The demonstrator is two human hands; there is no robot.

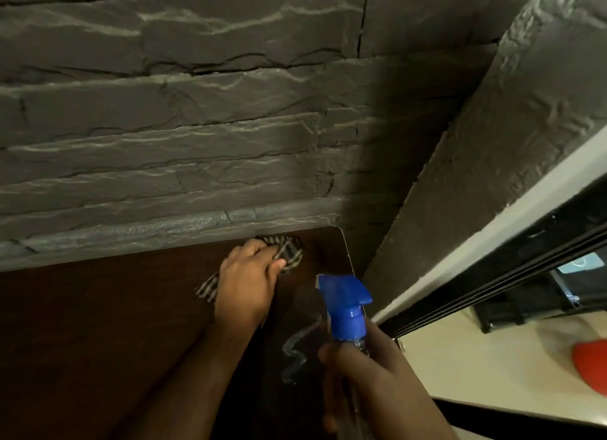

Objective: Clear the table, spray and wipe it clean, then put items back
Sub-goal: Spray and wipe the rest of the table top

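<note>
My left hand (248, 280) presses a checked cloth (289, 252) onto the dark brown table (98, 324) near its far right corner. The cloth sticks out on both sides of the hand. My right hand (371, 383) grips a clear spray bottle with a blue trigger head (346, 303), held upright above the table's right edge. A wet squiggle of liquid (297, 351) glistens on the tabletop between my two arms.
A dark grey stone wall (197, 127) runs along the table's far edge. To the right stand a textured pillar (492, 143) and a black sliding frame (492, 291). Beyond it lies a pale floor with a red object (591, 364).
</note>
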